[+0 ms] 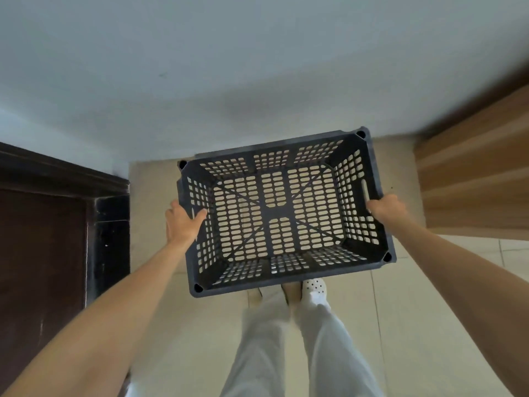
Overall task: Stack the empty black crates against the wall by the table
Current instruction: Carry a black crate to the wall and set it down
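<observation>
Gripping the black crate [264, 209] by its two short sides, we hold it above the tiled floor [400, 325]. Our left hand [183, 222] wraps the left rim with the thumb hooked inside. Our right hand [386, 209] curls over the right rim just beside the handle slot [364, 190]. The crate is empty, with floor showing through its holes, and its far edge is near the pale wall [257, 67]. A dark wooden door [43, 239] stands to the left and a light wooden table [472, 181] to the right. Our white shoe [315, 286] peeks from under the near rim.

Black perforated crate [282, 210]; beige floor [415, 325]
</observation>
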Demonstrator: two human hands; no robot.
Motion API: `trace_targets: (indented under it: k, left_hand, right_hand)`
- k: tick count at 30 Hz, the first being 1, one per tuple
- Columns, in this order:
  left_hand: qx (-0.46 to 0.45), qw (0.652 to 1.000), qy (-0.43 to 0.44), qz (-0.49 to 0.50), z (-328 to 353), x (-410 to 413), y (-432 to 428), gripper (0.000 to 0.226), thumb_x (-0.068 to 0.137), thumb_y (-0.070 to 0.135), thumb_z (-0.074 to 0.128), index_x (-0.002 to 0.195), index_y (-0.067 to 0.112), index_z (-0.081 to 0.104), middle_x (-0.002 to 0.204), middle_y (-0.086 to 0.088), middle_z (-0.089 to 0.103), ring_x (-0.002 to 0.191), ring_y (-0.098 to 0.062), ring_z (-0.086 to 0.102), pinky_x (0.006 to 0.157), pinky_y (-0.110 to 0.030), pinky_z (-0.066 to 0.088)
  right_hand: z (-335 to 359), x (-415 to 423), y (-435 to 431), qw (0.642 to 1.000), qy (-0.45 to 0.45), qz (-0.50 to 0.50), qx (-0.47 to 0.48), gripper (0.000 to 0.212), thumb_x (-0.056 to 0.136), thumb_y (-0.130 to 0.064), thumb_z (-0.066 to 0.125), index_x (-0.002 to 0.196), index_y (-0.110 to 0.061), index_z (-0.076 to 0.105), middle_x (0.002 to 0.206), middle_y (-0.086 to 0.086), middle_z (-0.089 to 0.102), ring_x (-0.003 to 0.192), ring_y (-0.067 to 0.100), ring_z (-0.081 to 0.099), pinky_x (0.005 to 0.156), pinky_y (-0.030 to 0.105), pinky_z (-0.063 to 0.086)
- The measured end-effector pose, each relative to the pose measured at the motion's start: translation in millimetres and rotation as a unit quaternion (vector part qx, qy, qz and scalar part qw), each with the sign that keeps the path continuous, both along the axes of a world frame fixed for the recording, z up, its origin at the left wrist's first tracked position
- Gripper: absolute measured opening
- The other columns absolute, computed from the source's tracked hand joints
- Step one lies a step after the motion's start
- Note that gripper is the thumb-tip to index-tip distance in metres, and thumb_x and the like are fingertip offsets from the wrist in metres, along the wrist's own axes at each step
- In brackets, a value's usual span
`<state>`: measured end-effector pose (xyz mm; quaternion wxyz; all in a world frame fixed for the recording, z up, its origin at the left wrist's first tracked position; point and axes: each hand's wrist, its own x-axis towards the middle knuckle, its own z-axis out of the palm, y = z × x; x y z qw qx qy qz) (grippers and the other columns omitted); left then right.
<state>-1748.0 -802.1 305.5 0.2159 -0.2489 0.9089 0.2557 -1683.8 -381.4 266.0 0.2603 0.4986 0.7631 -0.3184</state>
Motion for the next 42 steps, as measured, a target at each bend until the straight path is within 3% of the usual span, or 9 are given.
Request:
trace_targets:
  k: [5,14,18,26,34,42]
  left_hand:
    - [0.003,1.0,-0.004,-0.027,-74,-46,-5,0.061,0.081,0.017,0.074,0.13,0.001,0.041,0.124,-0.02,0.05,0.113,-0.035,0.053,0.094,-0.048,0.048]
    - [0.012,0.999,-0.013,-0.029,-208,-109,-4,0.062,0.077,0.017,0.075,0.128,0.008,0.041,0.121,-0.017,0.056,0.109,-0.034,0.059,0.093,-0.051,0.051]
    - [0.012,0.999,-0.001,-0.036,-244,-134,10,0.064,0.078,0.015,0.075,0.131,0.006,0.04,0.124,-0.019,0.055,0.111,-0.035,0.058,0.094,-0.05,0.051]
    - [0.001,0.999,0.021,-0.048,-289,-163,33,0.067,0.082,0.012,0.072,0.138,0.003,0.037,0.131,-0.02,0.047,0.119,-0.034,0.05,0.1,-0.046,0.045]
    - [0.01,0.997,-0.005,-0.074,-301,-185,39,0.077,0.081,0.017,0.075,0.143,0.006,0.032,0.137,-0.02,0.039,0.128,-0.035,0.042,0.108,-0.048,0.039]
    - [0.009,0.994,-0.045,-0.103,-312,-201,44,0.101,0.079,0.026,0.077,0.153,0.007,0.011,0.15,-0.022,0.023,0.139,-0.038,0.027,0.115,-0.05,0.029]
  right_hand:
    - [-72,-26,-4,1.0,0.003,-0.014,0.012,0.046,0.089,-0.023,0.061,0.129,-0.003,0.049,0.121,0.021,0.058,0.107,0.038,0.061,0.088,0.05,0.055]
    - [-195,-60,6,0.999,0.028,-0.023,0.027,0.035,0.089,-0.024,0.057,0.118,-0.005,0.055,0.107,0.018,0.063,0.092,0.035,0.066,0.079,0.049,0.059]
    - [-237,-77,9,0.997,0.039,-0.042,0.047,0.041,0.088,-0.024,0.058,0.122,-0.003,0.052,0.115,0.021,0.06,0.1,0.039,0.063,0.085,0.053,0.056]
    - [-262,-104,1,0.992,0.078,-0.017,0.102,0.049,0.091,-0.012,0.054,0.136,0.001,0.04,0.138,0.024,0.041,0.124,0.043,0.041,0.104,0.053,0.04]
    - [-264,-130,7,0.988,0.104,0.03,0.106,0.052,0.091,-0.012,0.053,0.139,0.001,0.037,0.142,0.023,0.036,0.127,0.042,0.036,0.106,0.051,0.036]
    - [-260,-138,16,0.989,0.099,0.062,0.088,0.061,0.092,-0.016,0.053,0.146,-0.002,0.028,0.149,0.021,0.03,0.133,0.043,0.031,0.107,0.052,0.034]
